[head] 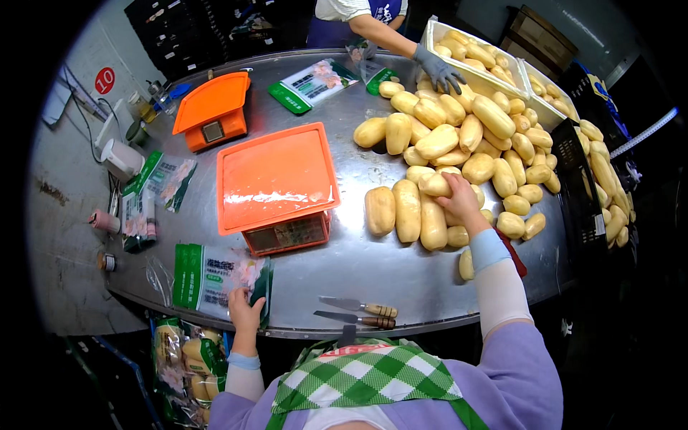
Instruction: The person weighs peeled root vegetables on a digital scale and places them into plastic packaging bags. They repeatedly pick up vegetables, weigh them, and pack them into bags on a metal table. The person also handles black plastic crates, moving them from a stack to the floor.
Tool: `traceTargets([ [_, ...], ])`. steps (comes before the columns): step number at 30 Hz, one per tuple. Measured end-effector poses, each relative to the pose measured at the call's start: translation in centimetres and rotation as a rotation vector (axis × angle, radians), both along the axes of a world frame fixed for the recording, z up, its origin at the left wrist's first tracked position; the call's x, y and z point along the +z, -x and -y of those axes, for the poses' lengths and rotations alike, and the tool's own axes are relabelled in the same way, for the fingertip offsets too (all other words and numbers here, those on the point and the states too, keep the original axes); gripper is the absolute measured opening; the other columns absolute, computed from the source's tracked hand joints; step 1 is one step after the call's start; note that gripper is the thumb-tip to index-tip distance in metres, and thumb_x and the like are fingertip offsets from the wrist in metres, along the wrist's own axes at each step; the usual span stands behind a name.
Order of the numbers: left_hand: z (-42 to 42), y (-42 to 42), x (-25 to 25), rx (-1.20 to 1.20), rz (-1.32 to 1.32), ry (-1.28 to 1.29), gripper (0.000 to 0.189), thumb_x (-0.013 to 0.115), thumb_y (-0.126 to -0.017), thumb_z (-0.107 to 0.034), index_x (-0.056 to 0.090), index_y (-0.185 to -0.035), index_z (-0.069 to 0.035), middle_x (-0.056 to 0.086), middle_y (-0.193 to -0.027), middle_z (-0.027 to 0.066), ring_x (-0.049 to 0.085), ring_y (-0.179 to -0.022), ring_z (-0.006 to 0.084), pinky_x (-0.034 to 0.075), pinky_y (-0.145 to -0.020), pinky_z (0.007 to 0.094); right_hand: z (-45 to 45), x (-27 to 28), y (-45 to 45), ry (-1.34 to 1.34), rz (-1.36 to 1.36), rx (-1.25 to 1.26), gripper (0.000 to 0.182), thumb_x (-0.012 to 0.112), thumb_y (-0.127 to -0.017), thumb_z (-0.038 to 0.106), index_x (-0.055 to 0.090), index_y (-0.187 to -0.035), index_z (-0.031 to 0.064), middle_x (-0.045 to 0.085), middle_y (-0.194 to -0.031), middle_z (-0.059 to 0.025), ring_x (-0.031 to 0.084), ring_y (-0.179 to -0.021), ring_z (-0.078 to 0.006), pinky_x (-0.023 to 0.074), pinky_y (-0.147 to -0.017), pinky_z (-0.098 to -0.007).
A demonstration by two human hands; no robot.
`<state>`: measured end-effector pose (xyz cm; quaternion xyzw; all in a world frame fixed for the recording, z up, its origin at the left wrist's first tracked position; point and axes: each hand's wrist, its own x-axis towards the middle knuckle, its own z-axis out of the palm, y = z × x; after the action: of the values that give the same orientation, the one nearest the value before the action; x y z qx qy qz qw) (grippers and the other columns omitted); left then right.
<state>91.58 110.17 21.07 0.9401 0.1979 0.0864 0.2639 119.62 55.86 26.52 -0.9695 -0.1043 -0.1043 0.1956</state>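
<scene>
My left hand rests on the near right corner of a small stack of printed plastic bags, thumb apart from the fingers. Reaching right, my right hand grips a short lotus root segment at its right end. This piece lies above a row of longer peeled lotus roots at the near edge of a large heap. Two knives with wooden handles lie side by side near the table's front edge, between my hands.
Two orange scales stand on the metal table. Across it, a co-worker's gloved hand touches the heap. White foam boxes and a black crate hold more roots. Filled bags sit below the table's left front edge.
</scene>
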Motion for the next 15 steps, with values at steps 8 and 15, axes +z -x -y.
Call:
traceTargets([
  [8,0.0,-0.7,0.1,0.006,-0.053,0.024,0.048,0.083,-0.058,-0.012,0.055,-0.095,-0.003,0.052,-0.095,0.0123,0.052,-0.084,0.0302,0.045,-0.074,0.0378,14.6,0.9,-0.8,-0.501,0.106,-0.434,0.024,0.067,-0.084,0.019,0.065,-0.099,0.0001,0.067,-0.089,-0.0120,0.064,-0.079,-0.0213,0.0501,-0.073,-0.0302],
  [15,2.7,-0.9,1.7,-0.003,-0.221,-0.198,0.071,0.086,-0.054,-0.023,0.051,-0.112,-0.002,0.050,-0.119,0.0248,0.043,-0.116,0.0428,0.035,-0.099,0.0479,15.5,2.7,-12.7,0.269,0.388,-0.326,0.073,0.075,-0.074,0.025,0.040,-0.136,0.0076,0.050,-0.128,-0.0178,0.045,-0.121,-0.0339,0.0349,-0.103,-0.0440],
])
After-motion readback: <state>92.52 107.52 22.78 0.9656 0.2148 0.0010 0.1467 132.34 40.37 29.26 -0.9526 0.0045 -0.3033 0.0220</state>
